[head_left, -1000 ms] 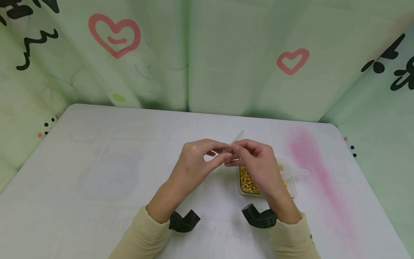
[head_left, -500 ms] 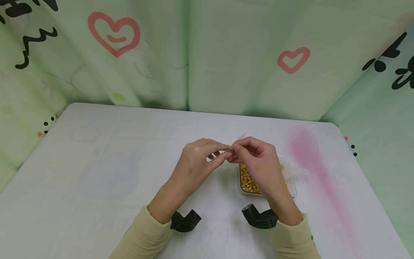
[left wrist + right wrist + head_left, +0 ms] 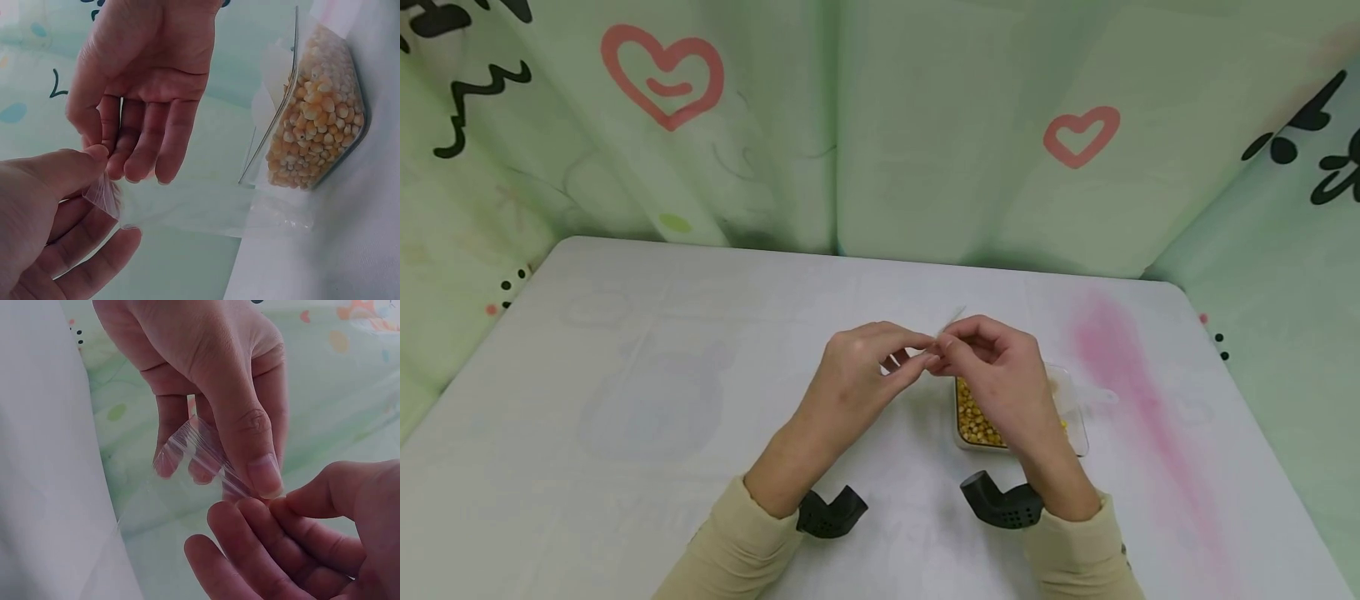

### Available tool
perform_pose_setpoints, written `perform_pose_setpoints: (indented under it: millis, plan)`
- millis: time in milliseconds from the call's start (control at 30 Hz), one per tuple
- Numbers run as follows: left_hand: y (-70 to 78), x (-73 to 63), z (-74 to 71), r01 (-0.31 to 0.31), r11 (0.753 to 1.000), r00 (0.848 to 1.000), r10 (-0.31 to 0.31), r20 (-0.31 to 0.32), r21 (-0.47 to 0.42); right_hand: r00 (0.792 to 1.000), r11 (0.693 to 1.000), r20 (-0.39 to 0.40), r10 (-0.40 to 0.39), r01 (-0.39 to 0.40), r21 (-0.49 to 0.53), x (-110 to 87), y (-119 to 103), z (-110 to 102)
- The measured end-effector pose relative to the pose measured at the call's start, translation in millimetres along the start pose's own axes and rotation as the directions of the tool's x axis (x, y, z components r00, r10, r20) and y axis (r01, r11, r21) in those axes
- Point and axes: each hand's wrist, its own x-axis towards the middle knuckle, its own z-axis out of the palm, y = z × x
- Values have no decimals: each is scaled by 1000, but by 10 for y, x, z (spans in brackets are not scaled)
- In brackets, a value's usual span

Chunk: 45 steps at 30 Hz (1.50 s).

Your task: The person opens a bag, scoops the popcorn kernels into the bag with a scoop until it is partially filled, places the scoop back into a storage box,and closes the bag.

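The left hand (image 3: 865,367) and the right hand (image 3: 1009,383) met in mid-air over the surface (image 3: 700,500), their fingertips almost together. Between them was a clear plastic bag (image 3: 181,209), its gathered edge pinched by the thumb and fingers of the left hand. The right hand's thumb and forefinger were also closed in a pinch on the bag at the same spot, while its other fingers lay loosely bent. The rest of the bag hung down from the fingers, creased near the grip and smooth below; whether its lower end touched the surface was hard to tell, as the film was so thin.

Partly under the right hand in the head view stood a clear box (image 3: 985,449) full of yellow corn kernels (image 3: 319,119). A pale, see-through piece (image 3: 1097,398) stuck out beyond the box's right side. The person wore beige sleeves (image 3: 741,533), with a black mount on each wrist, and a green curtain (image 3: 925,150) with red hearts hung behind.
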Motion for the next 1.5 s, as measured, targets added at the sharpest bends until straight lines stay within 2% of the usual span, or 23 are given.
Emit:
perform_pose_setpoints:
  millis: [267,633,800,1100,1500]
  plan:
    - [2,-3,9,-6,1000,1000,7,4,-10,1000,1000,-10,2,-2,-25,1,-1,12]
    - [0,-12,25,-33,999,999,34,-2,43,999,994,-10,30,-31,-107,9,-2,12]
    - [-3,-15,27,-36,999,999,35,7,38,1000,995,-5,28,-28,-100,7,2,9]
    - [-8,11,-10,65,992,998,-63,24,-104,999,995,11,41,-40,-87,9,-6,4]
    - [4,9,-9,149,983,989,-148,19,-108,1000,999,21,9,-8,-47,13,6,21]
